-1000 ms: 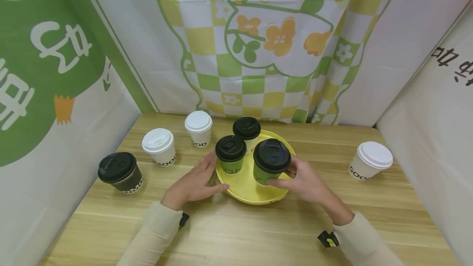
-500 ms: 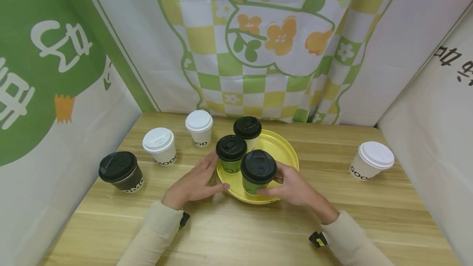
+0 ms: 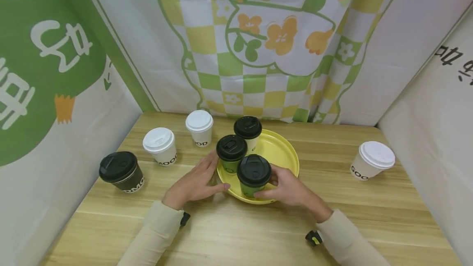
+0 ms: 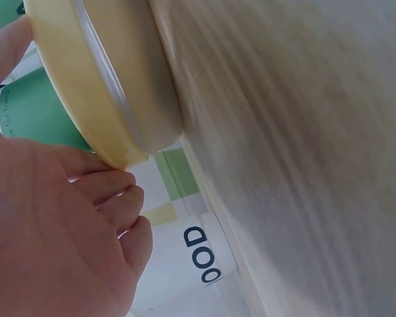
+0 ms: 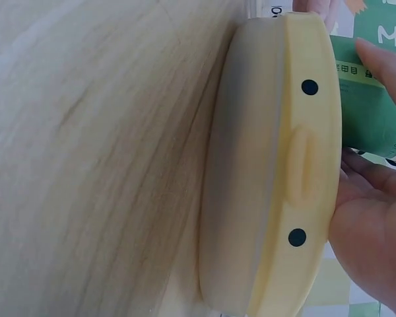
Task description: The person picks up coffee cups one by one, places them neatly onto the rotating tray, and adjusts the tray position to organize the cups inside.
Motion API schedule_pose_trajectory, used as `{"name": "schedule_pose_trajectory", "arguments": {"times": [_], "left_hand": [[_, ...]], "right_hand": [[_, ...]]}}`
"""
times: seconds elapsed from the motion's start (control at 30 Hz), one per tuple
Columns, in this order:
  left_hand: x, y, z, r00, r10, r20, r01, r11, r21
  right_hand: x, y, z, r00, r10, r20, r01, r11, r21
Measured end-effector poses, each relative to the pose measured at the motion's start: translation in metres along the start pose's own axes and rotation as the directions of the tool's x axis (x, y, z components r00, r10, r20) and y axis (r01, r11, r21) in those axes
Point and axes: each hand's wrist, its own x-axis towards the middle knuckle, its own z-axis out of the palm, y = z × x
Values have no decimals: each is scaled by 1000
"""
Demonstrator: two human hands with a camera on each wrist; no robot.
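Holding a black-lidded green paper cup (image 3: 248, 189) over the near part of a round yellow tray (image 3: 282, 151), with the right hand (image 3: 286, 187); thumb on the near side, fingers round the right side, in a grip drawn in to the cup's width; roughly upright, probably to keep any contents level; with the base masked by the tray wall in the right wrist view, impossible to tell whether resting or slightly raised. Touching the tray's left rim with the left hand (image 3: 196, 182), thumb spread away from the fingers; no cup in that grip — likely there to steady the tray on the tabletop (image 3: 240, 233).

Inside the tray, just beside the held cup, a second green paper cup (image 3: 229, 166); behind that, a black-lidded white paper cup (image 3: 251, 145); grouped close at the left, perhaps to save room; all lidded, so with contents out of sight.

Outside the tray, off to the left, a black paper cup (image 3: 122, 172); farther back, a white-lidded cup (image 3: 160, 146), then a second white-lidded cup (image 3: 200, 128); well apart at the right, a third white-lidded cup (image 3: 371, 160); at the back — a checked, flower-printed curtain (image 3: 255, 60).
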Motion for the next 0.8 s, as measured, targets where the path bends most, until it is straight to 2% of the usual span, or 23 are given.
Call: {"name": "schedule_pose_trajectory", "arguments": {"times": [0.33, 0.8], "left_hand": [[-1, 2, -1, 1000, -16, 14, 16, 1000, -2], [0, 0, 0, 1000, -1, 0, 1, 1000, 4]], "right_hand": [[2, 0, 2, 999, 40, 19, -39, 999, -34], [8, -1, 6, 1000, 3, -9, -4, 990, -141]]}}
